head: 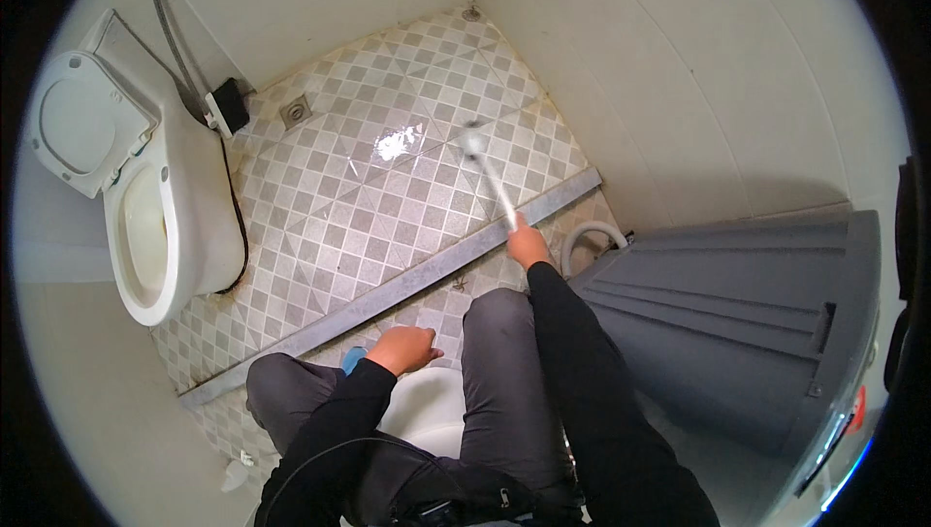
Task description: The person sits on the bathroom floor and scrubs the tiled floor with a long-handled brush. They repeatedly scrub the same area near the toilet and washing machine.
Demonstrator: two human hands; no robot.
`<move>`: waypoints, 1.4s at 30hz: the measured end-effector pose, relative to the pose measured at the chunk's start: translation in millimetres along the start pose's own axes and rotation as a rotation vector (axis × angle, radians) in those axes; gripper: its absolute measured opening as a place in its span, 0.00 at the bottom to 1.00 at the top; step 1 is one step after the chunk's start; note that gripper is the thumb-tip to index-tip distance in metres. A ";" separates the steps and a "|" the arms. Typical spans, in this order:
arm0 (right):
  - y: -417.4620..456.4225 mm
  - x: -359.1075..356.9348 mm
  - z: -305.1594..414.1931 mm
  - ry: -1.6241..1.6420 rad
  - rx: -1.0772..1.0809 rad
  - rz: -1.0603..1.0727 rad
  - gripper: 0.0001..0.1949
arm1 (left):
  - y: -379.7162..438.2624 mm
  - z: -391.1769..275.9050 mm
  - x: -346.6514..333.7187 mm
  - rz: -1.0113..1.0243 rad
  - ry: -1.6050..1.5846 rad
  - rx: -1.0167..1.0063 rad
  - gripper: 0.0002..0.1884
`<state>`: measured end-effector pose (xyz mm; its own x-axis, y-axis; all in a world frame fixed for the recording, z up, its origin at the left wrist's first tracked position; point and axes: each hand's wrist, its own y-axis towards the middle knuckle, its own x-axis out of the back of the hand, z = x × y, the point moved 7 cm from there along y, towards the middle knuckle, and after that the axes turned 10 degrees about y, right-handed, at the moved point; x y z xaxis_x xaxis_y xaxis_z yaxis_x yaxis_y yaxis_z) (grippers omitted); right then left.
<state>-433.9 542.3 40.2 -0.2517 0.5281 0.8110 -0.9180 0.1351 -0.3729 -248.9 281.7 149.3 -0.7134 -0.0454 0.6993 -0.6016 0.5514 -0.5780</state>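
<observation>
My right hand [527, 242] grips the white handle of a cleaning brush [496, 181], stretched out past a raised stone threshold [436, 274]. The brush's far end is motion-blurred over a wet floor of small grey and white tiles [349, 200], so its exact shape is unclear. Beside my left knee, my left hand [404, 349] hangs with its back up and its fingers curled downward. Nothing is seen in it, but its palm side is hidden. Part of a blue object [354, 359] shows beside the left wrist.
A white toilet [196, 200] with raised lid stands left; a long-handled floor squeegee or brush [231, 107] leans behind it. Floor drains [296, 112] sit beyond. At right is a grey appliance [698, 309] with a pale hose [582, 236]. A white rounded surface [425, 403] lies between my legs.
</observation>
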 end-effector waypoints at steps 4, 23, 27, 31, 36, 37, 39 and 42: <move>5.6 26.3 -104.7 0.210 -0.330 -0.203 0.24 | 3.2 -7.6 5.0 0.022 -0.003 -0.018 0.22; -28.0 3.2 10.7 -0.107 0.068 0.132 0.23 | 3.3 -1.5 -2.1 0.030 -0.004 -0.003 0.23; -26.6 35.5 -70.0 0.036 -0.215 -0.202 0.20 | 4.1 -7.0 1.1 0.042 0.005 -0.016 0.23; -17.4 45.3 -61.2 0.042 -0.081 -0.217 0.19 | 2.4 -5.3 7.3 0.017 -0.012 0.001 0.22; 4.1 -2.3 22.6 0.081 0.302 0.053 0.19 | 5.3 -8.9 7.2 0.014 -0.014 -0.022 0.21; 3.5 -15.0 53.4 0.069 0.371 0.180 0.24 | 5.0 -7.6 4.9 0.021 -0.010 -0.022 0.21; -14.2 -33.9 135.8 0.055 0.545 0.322 0.14 | 0.7 -1.3 -2.5 0.032 -0.007 -0.008 0.21; -30.2 -71.4 179.3 -0.209 0.510 0.375 0.15 | 4.1 -0.5 4.5 0.025 0.009 -0.016 0.21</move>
<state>-443.2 350.2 74.4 -0.5892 0.2819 0.7572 -0.7738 -0.4666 -0.4284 -254.4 284.2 150.3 -0.7248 -0.0243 0.6886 -0.5780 0.5653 -0.5885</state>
